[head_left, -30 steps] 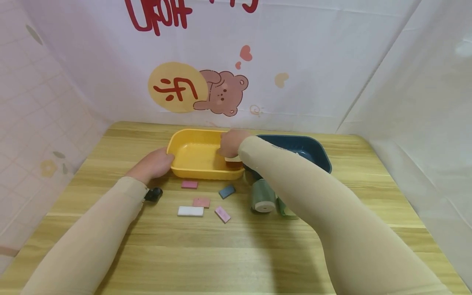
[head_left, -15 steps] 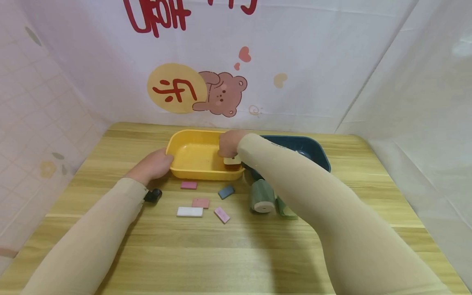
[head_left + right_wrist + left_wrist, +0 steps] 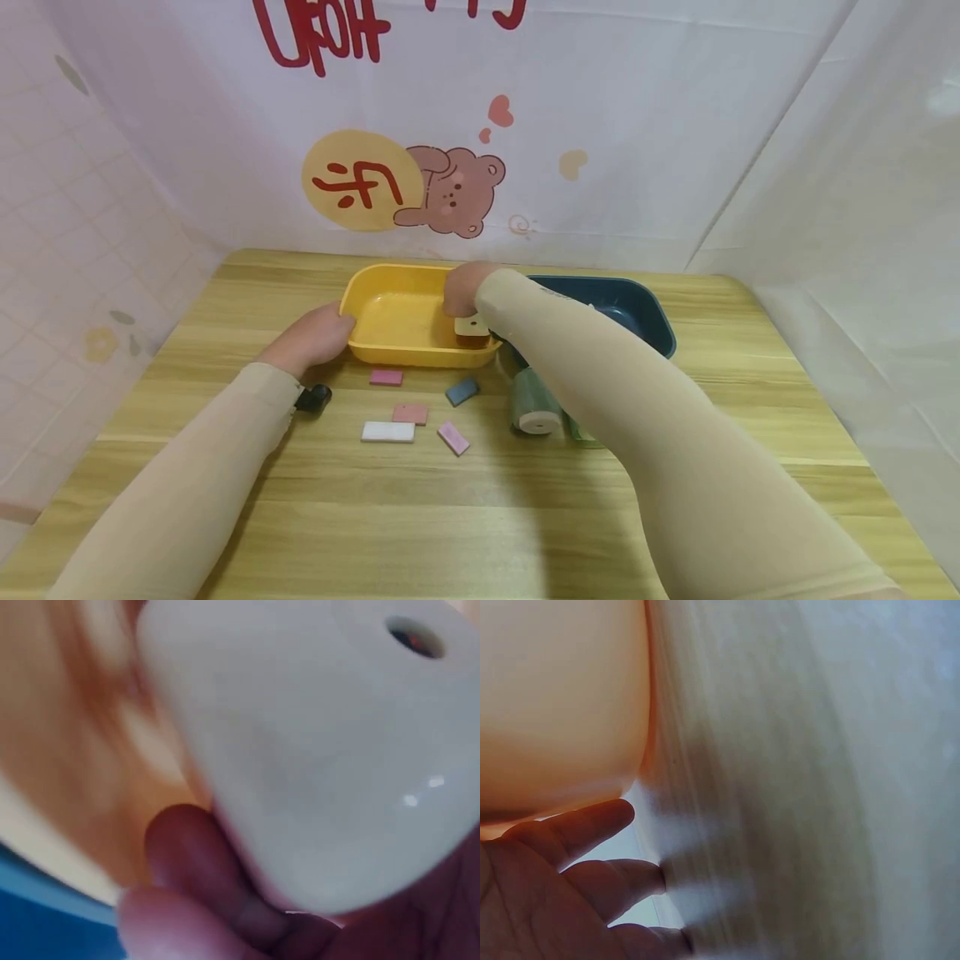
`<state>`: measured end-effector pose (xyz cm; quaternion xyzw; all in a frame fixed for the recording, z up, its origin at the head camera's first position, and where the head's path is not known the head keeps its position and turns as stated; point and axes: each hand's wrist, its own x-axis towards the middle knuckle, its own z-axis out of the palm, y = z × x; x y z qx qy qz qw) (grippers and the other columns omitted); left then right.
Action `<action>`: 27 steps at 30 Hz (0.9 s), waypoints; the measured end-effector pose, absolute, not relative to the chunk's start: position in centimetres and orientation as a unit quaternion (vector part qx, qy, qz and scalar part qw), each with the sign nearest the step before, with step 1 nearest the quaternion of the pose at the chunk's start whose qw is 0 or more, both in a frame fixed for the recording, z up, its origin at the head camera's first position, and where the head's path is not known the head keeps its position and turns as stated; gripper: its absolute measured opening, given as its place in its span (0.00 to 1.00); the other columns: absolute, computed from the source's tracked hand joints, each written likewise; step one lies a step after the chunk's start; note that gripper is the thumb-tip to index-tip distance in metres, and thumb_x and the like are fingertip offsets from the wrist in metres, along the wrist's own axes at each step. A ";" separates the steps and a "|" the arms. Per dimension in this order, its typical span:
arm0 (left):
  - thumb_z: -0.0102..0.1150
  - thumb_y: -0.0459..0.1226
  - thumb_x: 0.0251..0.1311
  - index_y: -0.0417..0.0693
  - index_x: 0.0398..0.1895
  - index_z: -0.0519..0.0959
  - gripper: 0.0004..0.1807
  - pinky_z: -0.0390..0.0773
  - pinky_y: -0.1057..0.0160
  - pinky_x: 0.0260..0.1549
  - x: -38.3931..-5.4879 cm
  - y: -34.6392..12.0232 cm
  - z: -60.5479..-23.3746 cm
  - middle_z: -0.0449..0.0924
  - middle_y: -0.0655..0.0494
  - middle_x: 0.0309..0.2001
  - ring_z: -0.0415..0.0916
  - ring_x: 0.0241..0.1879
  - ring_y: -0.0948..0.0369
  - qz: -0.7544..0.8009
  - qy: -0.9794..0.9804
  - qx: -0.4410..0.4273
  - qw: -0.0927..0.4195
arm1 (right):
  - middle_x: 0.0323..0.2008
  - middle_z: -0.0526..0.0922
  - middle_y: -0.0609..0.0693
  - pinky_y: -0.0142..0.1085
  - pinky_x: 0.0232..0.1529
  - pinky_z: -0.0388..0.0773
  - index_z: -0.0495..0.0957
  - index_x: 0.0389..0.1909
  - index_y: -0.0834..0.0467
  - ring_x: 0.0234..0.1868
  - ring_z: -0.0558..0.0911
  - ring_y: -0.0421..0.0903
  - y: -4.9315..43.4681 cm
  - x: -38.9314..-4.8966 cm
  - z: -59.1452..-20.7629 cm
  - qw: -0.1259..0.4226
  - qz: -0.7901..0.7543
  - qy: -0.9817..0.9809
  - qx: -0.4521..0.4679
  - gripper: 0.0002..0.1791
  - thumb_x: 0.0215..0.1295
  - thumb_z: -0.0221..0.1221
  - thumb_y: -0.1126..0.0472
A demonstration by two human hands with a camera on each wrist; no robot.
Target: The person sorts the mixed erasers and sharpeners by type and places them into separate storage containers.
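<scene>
A yellow plastic basin (image 3: pixel 408 357) stands toward the back of the table. My left hand (image 3: pixel 318 335) grips its left rim; in the left wrist view several fingers (image 3: pixel 592 829) lie outside the basin wall. My right hand (image 3: pixel 465 289) reaches into the basin's right end and holds a cream-white object (image 3: pixel 472 325) with rounded corners, a small round hole and a reddish-brown side. In the right wrist view the white object (image 3: pixel 300 750) fills much of the picture, with fingertips (image 3: pixel 187 847) curled against its edge. What kind of object it is cannot be told.
A dark blue basin (image 3: pixel 637 312) stands to the right, partly behind my right sleeve. In front lie a grey-green cup (image 3: pixel 534 404), a partly hidden green item (image 3: pixel 583 433), a white block (image 3: pixel 387 432), a blue block (image 3: pixel 462 391) and several pink blocks (image 3: pixel 453 437).
My right hand and forearm have shifted slightly left, with more of the cream-white object showing. My left hand keeps its hold on the yellow rim.
</scene>
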<state>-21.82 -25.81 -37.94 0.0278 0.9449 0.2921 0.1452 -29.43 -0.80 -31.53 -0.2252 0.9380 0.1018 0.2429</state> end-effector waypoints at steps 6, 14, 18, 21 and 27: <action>0.29 0.43 0.78 0.37 0.63 0.73 0.26 0.71 0.40 0.61 -21.9 -25.9 -37.9 0.77 0.37 0.54 0.72 0.52 0.44 0.294 0.944 0.028 0.147 | 0.47 0.82 0.48 0.39 0.47 0.71 0.84 0.49 0.50 0.49 0.78 0.47 -1.0 -29.3 -31.6 0.270 0.106 0.935 -0.203 0.17 0.72 0.49 0.50; 0.29 0.44 0.78 0.38 0.65 0.71 0.27 0.70 0.39 0.64 -21.9 -25.8 -37.9 0.76 0.36 0.57 0.72 0.54 0.44 0.296 0.943 0.021 0.152 | 0.55 0.81 0.47 0.38 0.54 0.73 0.82 0.56 0.50 0.55 0.77 0.47 -1.3 -27.6 -29.8 0.306 0.092 0.934 -0.162 0.18 0.75 0.49 0.51; 0.29 0.44 0.78 0.38 0.65 0.71 0.27 0.70 0.40 0.62 -21.9 -25.9 -38.0 0.76 0.37 0.55 0.72 0.54 0.44 0.299 0.941 0.019 0.157 | 0.55 0.81 0.47 0.38 0.52 0.72 0.81 0.57 0.50 0.56 0.77 0.47 -1.5 -27.6 -29.8 0.310 0.113 0.928 -0.176 0.18 0.76 0.48 0.52; 0.29 0.44 0.78 0.38 0.66 0.70 0.27 0.71 0.41 0.60 -21.8 -25.9 -37.9 0.76 0.37 0.55 0.72 0.54 0.44 0.304 0.939 0.019 0.158 | 0.55 0.80 0.47 0.37 0.52 0.72 0.81 0.57 0.50 0.55 0.77 0.47 -1.6 -27.7 -30.2 0.299 0.113 0.931 -0.176 0.18 0.76 0.47 0.52; 0.30 0.44 0.78 0.39 0.64 0.71 0.26 0.71 0.41 0.59 -21.9 -26.0 -38.0 0.76 0.38 0.51 0.72 0.52 0.45 0.308 0.938 0.022 0.157 | 0.56 0.80 0.48 0.39 0.54 0.74 0.80 0.59 0.51 0.55 0.77 0.48 -1.5 -27.7 -30.1 0.301 0.088 0.936 -0.160 0.19 0.76 0.48 0.53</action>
